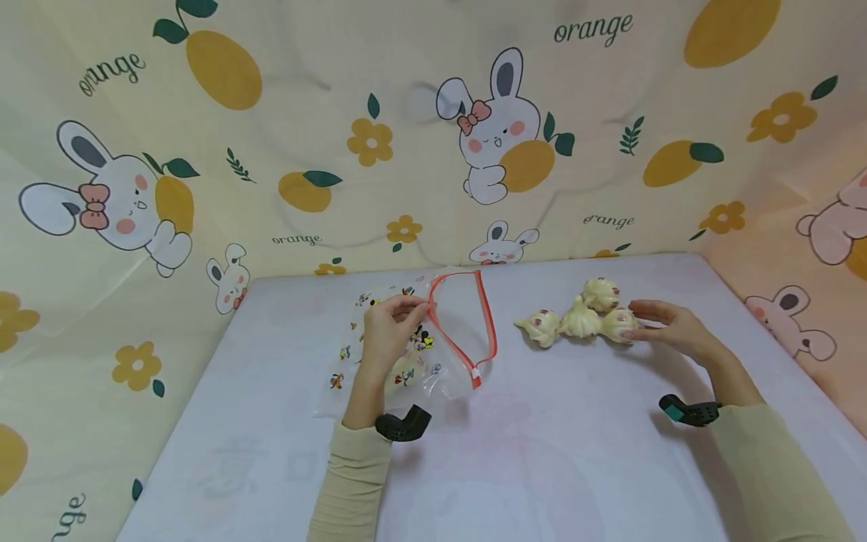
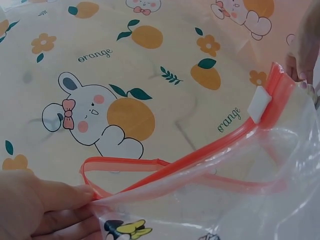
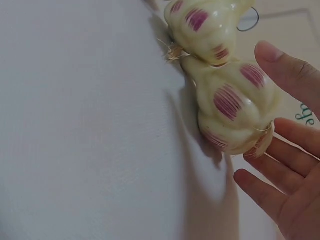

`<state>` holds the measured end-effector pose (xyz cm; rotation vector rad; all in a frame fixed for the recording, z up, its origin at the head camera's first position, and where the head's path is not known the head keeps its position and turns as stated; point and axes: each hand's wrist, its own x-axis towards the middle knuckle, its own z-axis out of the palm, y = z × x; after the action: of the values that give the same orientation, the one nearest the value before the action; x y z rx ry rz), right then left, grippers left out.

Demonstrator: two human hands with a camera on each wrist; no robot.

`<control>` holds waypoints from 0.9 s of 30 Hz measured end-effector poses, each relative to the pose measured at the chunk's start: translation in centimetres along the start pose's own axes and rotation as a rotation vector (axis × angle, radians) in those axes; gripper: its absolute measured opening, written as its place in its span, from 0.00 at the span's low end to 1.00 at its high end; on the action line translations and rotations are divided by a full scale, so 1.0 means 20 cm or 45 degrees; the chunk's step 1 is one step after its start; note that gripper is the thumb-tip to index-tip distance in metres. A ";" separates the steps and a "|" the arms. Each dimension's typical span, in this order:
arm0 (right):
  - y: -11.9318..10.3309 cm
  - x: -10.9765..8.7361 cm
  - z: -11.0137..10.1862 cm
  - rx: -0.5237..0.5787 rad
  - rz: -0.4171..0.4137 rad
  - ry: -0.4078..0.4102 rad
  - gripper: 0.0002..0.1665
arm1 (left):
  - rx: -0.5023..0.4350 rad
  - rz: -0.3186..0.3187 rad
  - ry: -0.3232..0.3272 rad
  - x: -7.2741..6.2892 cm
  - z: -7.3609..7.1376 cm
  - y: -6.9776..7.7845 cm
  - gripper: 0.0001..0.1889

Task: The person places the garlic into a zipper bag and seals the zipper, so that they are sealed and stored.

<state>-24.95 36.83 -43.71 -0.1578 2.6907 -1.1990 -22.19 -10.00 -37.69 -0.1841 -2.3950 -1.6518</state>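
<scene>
My left hand (image 1: pixel 390 331) pinches the rim of a clear zip bag (image 1: pixel 433 380) printed with small cartoon figures. The bag's red zip edge (image 1: pixel 486 316) gapes wide, and its white slider (image 2: pixel 259 105) sits at the near end. A pale shape shows through the plastic. To the right, several cream garlic bulbs (image 1: pixel 580 319) with purple streaks lie in a cluster. Beside the rightmost garlic bulb (image 3: pixel 235 107) is my right hand (image 1: pixel 670 329), its thumb and fingers spread around it, fingertips right at its root end.
A white-covered table (image 1: pixel 542 452) lies under everything. Behind it hangs a cream cloth (image 1: pixel 420 113) with rabbits and oranges, continuing down both sides. Each wrist wears a black band mount, such as the left one (image 1: pixel 404 424).
</scene>
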 end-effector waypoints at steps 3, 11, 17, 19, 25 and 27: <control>0.01 0.01 0.01 0.007 0.022 -0.018 0.44 | 0.001 -0.010 -0.001 0.00 0.00 0.00 0.08; 0.01 0.02 0.02 -0.008 0.015 -0.011 0.44 | 0.008 -0.012 0.000 0.01 0.01 -0.01 0.08; 0.03 0.03 0.02 -0.021 0.002 -0.011 0.43 | 0.004 -0.001 -0.008 0.01 0.01 -0.01 0.08; 0.03 0.02 0.02 -0.024 0.007 -0.007 0.43 | 0.004 0.006 -0.009 0.01 0.01 -0.01 0.08; 0.02 0.01 0.02 -0.017 0.025 0.001 0.43 | 0.009 0.010 -0.006 0.01 0.01 -0.01 0.08; 0.02 0.01 0.02 -0.022 0.020 0.005 0.43 | 0.002 0.007 -0.007 0.01 0.01 -0.01 0.08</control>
<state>-25.11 36.67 -44.29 -0.1372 2.7015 -1.1727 -22.41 -9.92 -37.98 -0.1950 -2.3977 -1.6489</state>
